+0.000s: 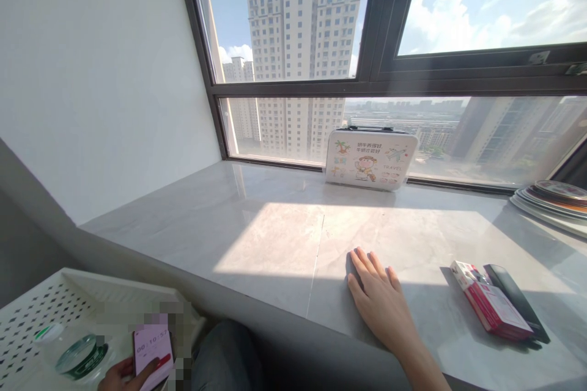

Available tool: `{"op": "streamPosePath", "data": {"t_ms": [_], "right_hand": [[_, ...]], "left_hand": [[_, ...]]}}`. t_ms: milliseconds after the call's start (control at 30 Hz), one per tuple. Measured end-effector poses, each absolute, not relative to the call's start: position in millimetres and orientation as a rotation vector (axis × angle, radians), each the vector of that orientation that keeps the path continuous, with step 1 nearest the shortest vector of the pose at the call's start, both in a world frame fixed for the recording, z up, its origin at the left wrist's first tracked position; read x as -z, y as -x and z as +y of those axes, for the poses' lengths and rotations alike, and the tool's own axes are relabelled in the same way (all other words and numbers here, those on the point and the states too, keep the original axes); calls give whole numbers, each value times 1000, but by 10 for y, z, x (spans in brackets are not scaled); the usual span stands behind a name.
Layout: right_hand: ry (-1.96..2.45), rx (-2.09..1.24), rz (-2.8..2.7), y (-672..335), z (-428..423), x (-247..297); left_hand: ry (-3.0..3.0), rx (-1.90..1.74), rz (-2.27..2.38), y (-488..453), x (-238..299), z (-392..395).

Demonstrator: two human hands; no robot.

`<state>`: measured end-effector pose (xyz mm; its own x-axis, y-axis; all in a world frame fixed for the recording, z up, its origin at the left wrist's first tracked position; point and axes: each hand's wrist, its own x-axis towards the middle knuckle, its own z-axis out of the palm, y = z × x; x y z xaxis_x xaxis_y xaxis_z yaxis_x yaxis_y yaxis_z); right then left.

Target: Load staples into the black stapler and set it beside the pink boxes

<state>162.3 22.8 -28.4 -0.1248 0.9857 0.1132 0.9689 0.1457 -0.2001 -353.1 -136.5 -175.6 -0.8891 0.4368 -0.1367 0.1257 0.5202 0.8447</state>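
My left hand [126, 376], at the bottom left, grips a phone [153, 345] with a pink screen showing a running timer. The thumb lies across the screen near a red bar. My right hand [376, 293] rests flat on the pale marble windowsill [275, 238], palm down, fingers stretched towards the window and nothing held. To its right, a pink-and-white box [498, 308] lies partly over a flat black object [523, 302]. Farther back, a white carry case [370, 159] with cartoon prints and a black handle stands upright against the window.
A white perforated basket [123, 281] sits below the sill at the left, with a clear plastic bottle [80, 354] in it. Several stacked round plate-like things [557, 201] lie at the far right. A dark window frame [284, 90] borders the sill's back; my knee [229, 354] is in front.
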Motion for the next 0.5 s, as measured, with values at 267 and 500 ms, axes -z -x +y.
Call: {"op": "streamPosePath", "data": {"t_ms": [267, 500], "right_hand": [[1920, -108, -2193, -1610, 218, 273], [1921, -117, -2197, -1620, 214, 264]], "left_hand": [[-370, -1302, 2421, 3481, 1712, -1378], [-411, -1211, 2489, 3422, 1715, -1376]]}}
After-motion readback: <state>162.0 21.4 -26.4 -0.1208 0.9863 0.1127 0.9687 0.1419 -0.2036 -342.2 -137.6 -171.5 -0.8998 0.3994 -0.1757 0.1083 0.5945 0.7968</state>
